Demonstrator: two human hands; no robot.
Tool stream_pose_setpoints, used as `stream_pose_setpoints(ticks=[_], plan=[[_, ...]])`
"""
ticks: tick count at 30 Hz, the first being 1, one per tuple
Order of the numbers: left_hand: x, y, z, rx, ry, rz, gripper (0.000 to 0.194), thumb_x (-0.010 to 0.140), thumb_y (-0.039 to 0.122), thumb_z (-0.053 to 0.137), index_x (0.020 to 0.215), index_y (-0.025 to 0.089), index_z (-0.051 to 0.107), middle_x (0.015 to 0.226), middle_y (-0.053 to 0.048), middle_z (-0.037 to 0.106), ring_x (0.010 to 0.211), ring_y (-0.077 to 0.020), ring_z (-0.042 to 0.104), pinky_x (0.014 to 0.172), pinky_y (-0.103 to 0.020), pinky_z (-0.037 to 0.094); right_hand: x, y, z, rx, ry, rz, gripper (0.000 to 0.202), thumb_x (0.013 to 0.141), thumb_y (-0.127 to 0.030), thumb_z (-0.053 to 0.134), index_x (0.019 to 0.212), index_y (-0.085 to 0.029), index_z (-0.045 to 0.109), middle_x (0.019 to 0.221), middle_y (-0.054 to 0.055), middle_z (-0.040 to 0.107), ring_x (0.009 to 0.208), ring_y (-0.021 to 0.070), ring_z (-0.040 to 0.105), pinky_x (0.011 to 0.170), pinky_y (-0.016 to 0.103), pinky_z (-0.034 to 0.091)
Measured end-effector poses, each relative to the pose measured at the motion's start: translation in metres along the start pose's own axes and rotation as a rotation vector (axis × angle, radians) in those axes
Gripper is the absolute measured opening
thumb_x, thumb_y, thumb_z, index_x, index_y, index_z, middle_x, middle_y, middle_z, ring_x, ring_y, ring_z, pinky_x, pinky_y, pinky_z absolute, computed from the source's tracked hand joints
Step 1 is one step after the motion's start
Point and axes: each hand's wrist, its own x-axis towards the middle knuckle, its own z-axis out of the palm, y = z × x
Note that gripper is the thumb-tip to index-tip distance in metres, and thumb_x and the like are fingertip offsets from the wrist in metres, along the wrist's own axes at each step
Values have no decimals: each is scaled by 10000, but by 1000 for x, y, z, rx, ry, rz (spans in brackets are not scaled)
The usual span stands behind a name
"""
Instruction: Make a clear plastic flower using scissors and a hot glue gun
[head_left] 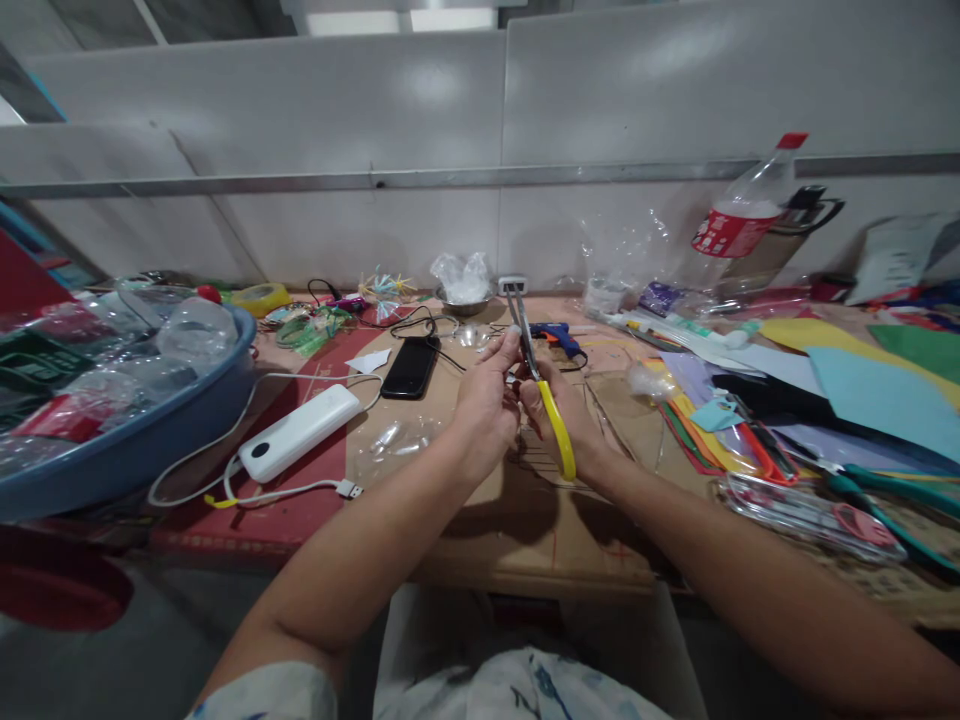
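Observation:
My right hand [564,412] is closed around the yellow handle of a pair of scissors [556,425]. The blades point away toward the wall and look slightly parted. Right beside them, my left hand [489,402] is closed, its thumb up near the blades. What its fingers pinch is hidden or too small to name. Both hands are above a cardboard sheet [480,520] with lines drawn on it. Small clear plastic pieces [394,438] lie left of my left hand. Behind my right hand is a blue and orange glue gun [559,338].
At left stands a blue basin [225,400] full of plastic bottles. A white power bank [300,432] with a cable and a black phone [409,367] lie nearby. Coloured sheets [877,400], green-handled pliers [877,490] and a large bottle [742,220] occupy the right.

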Motion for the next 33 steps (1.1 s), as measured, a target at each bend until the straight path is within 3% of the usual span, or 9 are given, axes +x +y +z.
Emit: stream_pose_setpoints(ticks=[6,11,16,19,23,33], plan=[[3,1,-4,64,-26,47,143,753,163,819,824,144,697,666,32,630,542,-49,549,514,-166,395,1,5,-2,27,22,11,454,957,-566,527,1224,-208,611,918,61,697,830,217,636,810,380,525],[10,0,-12,141,-55,105,106,768,184,805,819,158,715,718,18,647,607,-59,564,572,-181,408,0,-4,-9,19,-45,72,477,949,-591,512,1178,-191,631,853,38,639,633,152,514,656,316,473],[14,0,-16,209,-67,133,169,724,224,841,820,163,717,753,16,646,619,-62,550,563,-194,376,1,-4,-14,6,-56,77,522,937,-639,496,1192,-198,612,869,54,637,715,185,548,657,316,448],[14,2,-16,252,-56,145,230,683,253,876,818,168,710,751,23,632,596,-56,524,537,-199,342,1,-2,-15,55,-74,80,550,925,-675,481,1173,-199,601,901,52,631,660,159,505,593,295,413],[15,5,-17,319,-46,154,251,670,279,889,814,172,712,738,21,613,586,-56,501,521,-199,320,-1,-1,-17,68,-105,145,551,912,-695,487,1102,-188,589,743,3,549,571,133,440,505,268,346],[15,13,-17,372,-128,230,180,678,216,865,728,152,704,707,17,612,590,-54,498,521,-198,305,1,-2,-23,-48,-99,108,495,931,-667,473,1038,-204,613,738,15,556,626,160,480,572,292,394]])
